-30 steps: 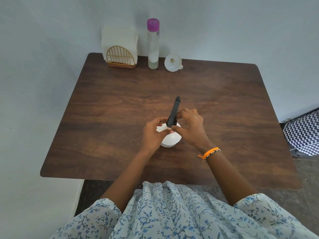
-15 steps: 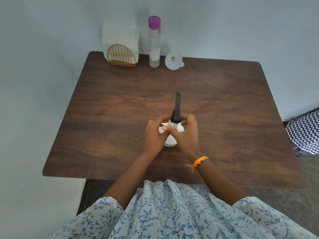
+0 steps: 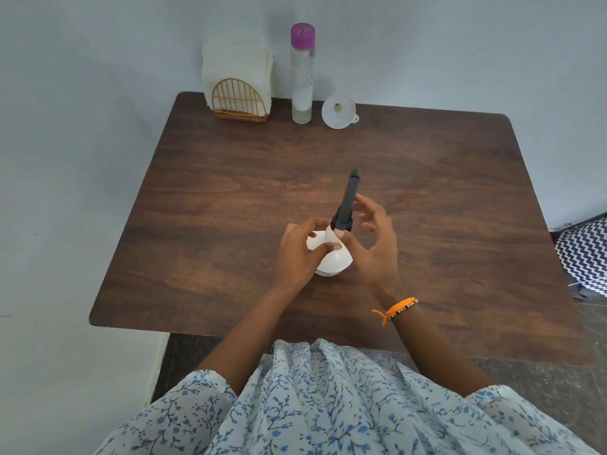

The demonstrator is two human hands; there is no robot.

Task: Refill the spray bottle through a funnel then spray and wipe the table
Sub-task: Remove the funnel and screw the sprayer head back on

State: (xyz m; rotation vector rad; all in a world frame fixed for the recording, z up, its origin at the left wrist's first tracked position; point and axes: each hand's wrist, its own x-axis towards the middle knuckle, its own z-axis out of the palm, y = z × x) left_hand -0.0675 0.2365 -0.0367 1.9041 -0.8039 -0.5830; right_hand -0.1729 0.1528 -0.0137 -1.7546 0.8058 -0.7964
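A white spray bottle stands near the middle of the brown wooden table. Its black spray head points away from me and a little right. My left hand grips the bottle's white shoulder. My right hand pinches the black collar at the base of the spray head with thumb and forefinger, the other fingers spread. A white funnel lies at the table's far edge. Beside it stands a tall clear bottle with a purple cap and a little liquid at the bottom.
A gold wire holder with white napkins stands at the far left of the table against the wall. Walls close in at the back and left. A black-and-white zigzag cloth lies on the floor to the right.
The spray head has swung from pointing straight away to pointing a little right. My right hand's fingers have opened out while thumb and forefinger stay on the collar.
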